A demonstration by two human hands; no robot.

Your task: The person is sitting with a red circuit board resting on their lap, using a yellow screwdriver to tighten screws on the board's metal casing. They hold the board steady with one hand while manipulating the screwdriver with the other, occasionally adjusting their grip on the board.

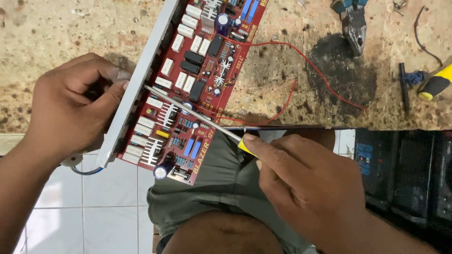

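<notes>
A red circuit board (200, 80) with white blocks, black parts and blue capacitors is fixed to a long grey metal bar (141, 77). It lies tilted over the front edge of a worn workbench. My left hand (70, 108) grips the grey bar from the left, fingers curled on its outer side. My right hand (301, 183) is shut on a screwdriver (197, 115) with a yellow handle. Its steel shaft crosses the board, and the tip touches the grey bar near the board's middle. A thin red wire (306, 61) runs from the board across the bench.
Blue-handled pliers (353, 21) lie at the back right of the bench. A yellow and black tool handle (435, 84) and a black rod (403, 87) lie at the far right. White floor tiles show below left, my lap in olive shorts in the middle, dark equipment at the right.
</notes>
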